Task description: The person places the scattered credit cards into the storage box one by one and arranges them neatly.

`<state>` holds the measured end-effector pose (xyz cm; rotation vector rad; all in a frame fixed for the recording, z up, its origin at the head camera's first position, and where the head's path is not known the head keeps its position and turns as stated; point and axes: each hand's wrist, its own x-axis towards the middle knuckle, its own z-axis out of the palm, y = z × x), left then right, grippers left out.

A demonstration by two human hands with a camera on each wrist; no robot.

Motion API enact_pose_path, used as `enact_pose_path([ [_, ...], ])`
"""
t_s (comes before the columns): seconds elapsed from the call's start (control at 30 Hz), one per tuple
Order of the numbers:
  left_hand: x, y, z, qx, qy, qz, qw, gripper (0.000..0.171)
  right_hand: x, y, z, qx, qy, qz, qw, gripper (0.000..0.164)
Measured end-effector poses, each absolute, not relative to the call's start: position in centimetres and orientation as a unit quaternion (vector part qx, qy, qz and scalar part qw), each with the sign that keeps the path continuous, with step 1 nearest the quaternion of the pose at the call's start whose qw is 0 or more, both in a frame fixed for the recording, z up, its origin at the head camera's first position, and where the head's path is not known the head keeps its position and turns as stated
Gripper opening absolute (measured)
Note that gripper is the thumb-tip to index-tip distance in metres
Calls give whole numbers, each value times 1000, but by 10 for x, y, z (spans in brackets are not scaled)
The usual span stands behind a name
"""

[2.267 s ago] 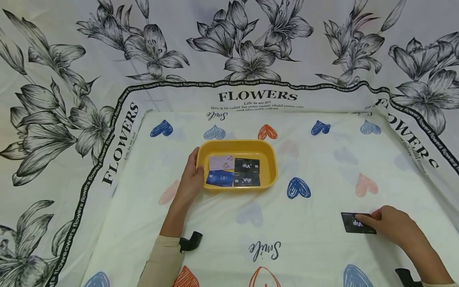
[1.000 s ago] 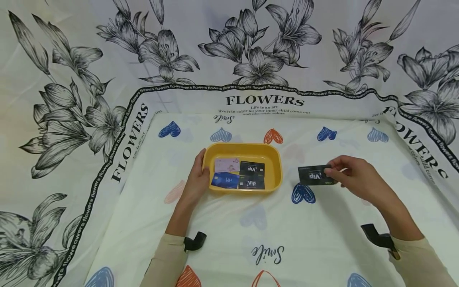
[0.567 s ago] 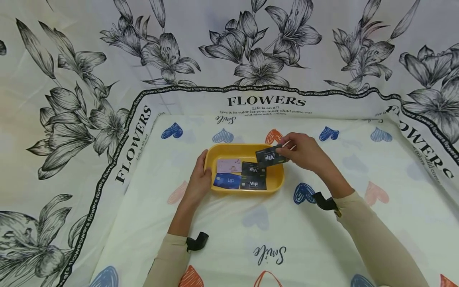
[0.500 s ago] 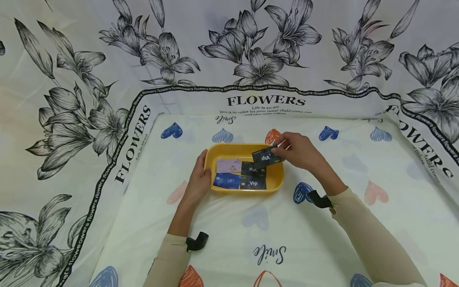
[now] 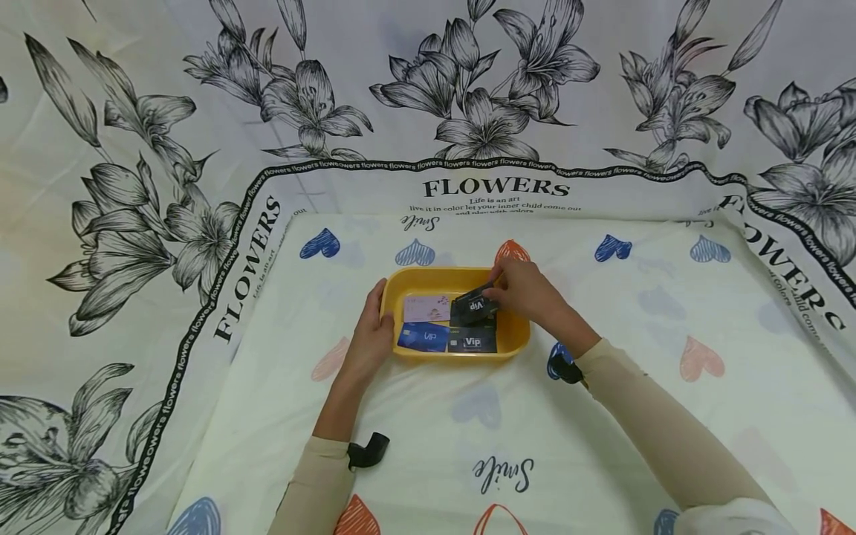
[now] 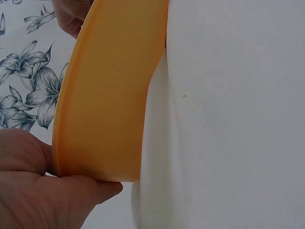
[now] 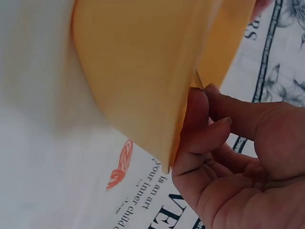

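My left hand (image 5: 371, 331) grips the left end of a yellow plastic tray (image 5: 441, 278); in the left wrist view its thumb and fingers come round the tray's corner. Between the thumb and fingers of my right hand (image 5: 528, 297) is a black "Vip" card (image 5: 473, 305), tilted inside the tray, over another black card that it mostly covers. A thin edge of the held card shows in the right wrist view, where fingers (image 7: 195, 107) lie against the rim. On the tray floor are a pink card (image 5: 426, 307), a blue VIP card (image 5: 424, 337) and a lower black card (image 5: 472, 341).
The tray stands on a white cloth (image 5: 401, 416) printed with hearts and "Smile". Beyond it hangs or lies a flower-printed sheet (image 5: 321, 193) with a black lettered border. A black wrist mount (image 5: 369, 450) sits at my left sleeve, another (image 5: 565, 368) at the right.
My right hand has brought the black card from the cloth at the right, over the tray's rim and down to the left inside it. The left hand has kept its hold on the tray.
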<state>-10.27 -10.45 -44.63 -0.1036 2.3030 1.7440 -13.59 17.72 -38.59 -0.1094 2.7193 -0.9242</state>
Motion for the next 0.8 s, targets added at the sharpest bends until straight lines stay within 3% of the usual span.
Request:
enact_pose_path([
  [0.53, -102, -105, -445, -36, 792, 596, 124, 64, -136, 155, -400, -42, 985, -124, 115, 29],
  [0.8, -101, -107, -447, -9, 776, 620, 112, 64, -129, 157, -393, -39, 984, -140, 107, 33],
])
